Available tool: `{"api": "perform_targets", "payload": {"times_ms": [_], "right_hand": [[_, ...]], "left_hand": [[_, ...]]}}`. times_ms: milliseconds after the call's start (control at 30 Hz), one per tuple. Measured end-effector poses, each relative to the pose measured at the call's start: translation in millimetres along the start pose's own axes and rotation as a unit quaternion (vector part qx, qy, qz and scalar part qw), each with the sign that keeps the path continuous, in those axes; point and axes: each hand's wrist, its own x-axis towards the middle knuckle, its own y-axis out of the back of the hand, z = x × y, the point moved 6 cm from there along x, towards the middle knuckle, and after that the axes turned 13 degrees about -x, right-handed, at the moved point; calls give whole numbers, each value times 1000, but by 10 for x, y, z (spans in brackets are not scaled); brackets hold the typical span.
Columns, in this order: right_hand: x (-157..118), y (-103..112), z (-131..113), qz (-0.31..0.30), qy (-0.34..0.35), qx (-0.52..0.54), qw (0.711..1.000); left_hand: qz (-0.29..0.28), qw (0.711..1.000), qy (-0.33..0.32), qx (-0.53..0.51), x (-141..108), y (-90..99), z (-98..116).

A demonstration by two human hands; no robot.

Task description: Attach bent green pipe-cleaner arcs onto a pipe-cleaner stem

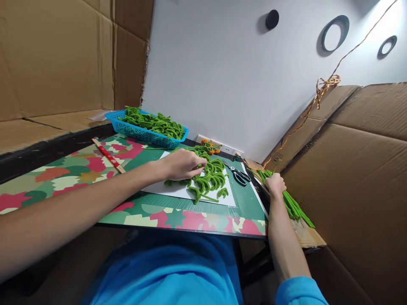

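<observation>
- The left hand (pixel 182 164) rests palm down on the heap of bent green stems (pixel 208 178); its fingertips are curled into the near-left edge of the heap, pinching at one or two pieces, though which piece is gripped cannot be told.
- The right hand (pixel 275 184) is closed around a bundle of straight green stems (pixel 294 205), gripping it partway along; part of the bundle shows beyond the knuckles and the rest runs back past the wrist.
- The bundle's long axis runs from the far left to the near right, along the right edge of the table. It lies well to the right of the heap, so the right hand is the nearer one to it, and the left is the nearer one to the heap.
- The heap sits on a white sheet (pixel 178 191). Just right of the heap lie scissors (pixel 239 174), between the two hands. Behind the heap is a small cluster of orange bits (pixel 210 147).
- Far left of the heap stands a blue basket (pixel 127 126) filled with more bent green pieces, and a wooden stick (pixel 108 156) lies nearer, also left of the heap.
- Under the sheet is a green mat, over a table (pixel 63 178) covered in a leaf pattern of red, green and cream.
- Cardboard panels (pixel 349 178) close in both sides; a pale wall stands behind, with a twisted cord (pixel 324 87) hanging across it.
</observation>
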Motion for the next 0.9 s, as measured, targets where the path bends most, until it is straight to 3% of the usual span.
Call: {"api": "perform_targets", "payload": {"times_ms": [200, 300, 400, 567, 667, 733, 800, 900], "right_hand": [[-92, 227, 3, 91, -1, 28, 995], [-141, 383, -78, 196, 39, 59, 978], [-275, 545, -296, 315, 142, 99, 933], [-790, 764, -788, 423, 316, 151, 836], [-1239, 839, -1105, 449, 444, 132, 764], [-1463, 853, -1250, 446, 492, 127, 736], [-1589, 845, -1346, 424, 517, 140, 730], [-1607, 833, -1397, 376, 501, 197, 754]], "left_hand": [[10, 1000, 1, -7, 0, 14, 9], [7, 1000, 14, 1, 4, 15, 12], [20, 999, 31, -4, 9, 37, 20], [90, 992, 66, -59, 15, 162, 65], [104, 984, 88, -112, 22, 197, 76], [108, 982, 94, -122, 30, 191, 62], [110, 983, 84, -121, 41, 165, 37], [91, 987, 40, -127, 68, 97, 37]]}}
